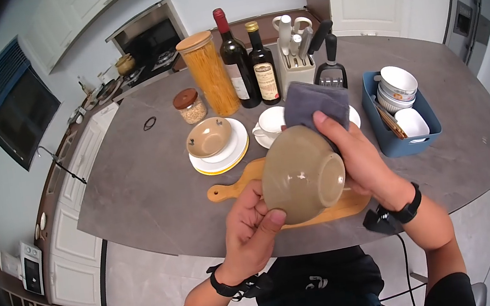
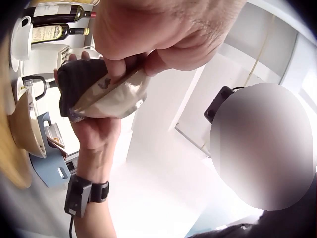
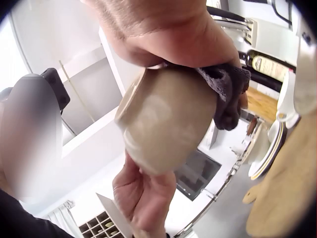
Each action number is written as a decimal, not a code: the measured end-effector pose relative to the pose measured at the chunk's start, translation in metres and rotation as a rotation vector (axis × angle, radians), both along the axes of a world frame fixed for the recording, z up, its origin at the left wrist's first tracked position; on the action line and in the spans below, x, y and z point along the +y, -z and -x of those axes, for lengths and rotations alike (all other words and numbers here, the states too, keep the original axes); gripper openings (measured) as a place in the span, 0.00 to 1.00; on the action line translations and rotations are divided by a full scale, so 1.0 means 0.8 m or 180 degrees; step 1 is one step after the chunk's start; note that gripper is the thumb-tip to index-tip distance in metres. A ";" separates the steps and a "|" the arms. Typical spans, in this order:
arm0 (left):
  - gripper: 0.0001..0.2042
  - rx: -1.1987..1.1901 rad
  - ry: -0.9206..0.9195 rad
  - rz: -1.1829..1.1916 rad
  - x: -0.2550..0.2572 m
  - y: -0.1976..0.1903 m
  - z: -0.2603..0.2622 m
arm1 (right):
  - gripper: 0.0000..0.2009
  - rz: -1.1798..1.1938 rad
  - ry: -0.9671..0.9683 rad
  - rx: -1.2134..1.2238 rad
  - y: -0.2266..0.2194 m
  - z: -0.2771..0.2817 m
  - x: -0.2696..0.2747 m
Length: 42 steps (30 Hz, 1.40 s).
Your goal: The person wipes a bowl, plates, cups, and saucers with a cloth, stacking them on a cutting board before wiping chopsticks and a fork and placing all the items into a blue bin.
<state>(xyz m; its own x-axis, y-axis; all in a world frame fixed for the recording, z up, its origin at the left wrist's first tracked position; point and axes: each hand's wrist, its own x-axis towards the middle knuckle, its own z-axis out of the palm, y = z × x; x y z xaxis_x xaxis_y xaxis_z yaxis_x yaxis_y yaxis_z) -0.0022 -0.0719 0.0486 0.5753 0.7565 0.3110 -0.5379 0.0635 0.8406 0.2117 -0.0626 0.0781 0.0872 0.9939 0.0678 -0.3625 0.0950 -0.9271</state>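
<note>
Between the two hands, above the surface [image 1: 149, 185], a beige bowl [image 1: 295, 174] is held tilted with its foot turned toward the person; the left hand [image 1: 246, 231] pinches its rim, while the right hand [image 1: 362, 161] grips a folded gray cloth [image 1: 316, 105] at the bowl's far edge. Below the hands lies a wooden board [image 1: 235, 191], with stacked plates [image 1: 242, 141] ahead and left of the left hand and a blue basket [image 1: 407, 146] to the right of the right hand.
</note>
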 end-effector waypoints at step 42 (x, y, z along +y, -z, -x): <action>0.59 0.0687 -0.0243 -0.0510 0.023 0.081 0.043 | 0.18 0.0946 -0.0728 -0.0794 0.013 0.011 -0.120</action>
<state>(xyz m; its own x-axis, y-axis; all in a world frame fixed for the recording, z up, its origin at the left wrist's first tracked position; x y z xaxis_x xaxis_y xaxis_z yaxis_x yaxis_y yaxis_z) -0.0369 -0.0534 -0.0160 0.5845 0.7513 0.3066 -0.3434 -0.1133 0.9323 0.2030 -0.1583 0.0678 -0.1198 0.9652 -0.2324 -0.1053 -0.2451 -0.9638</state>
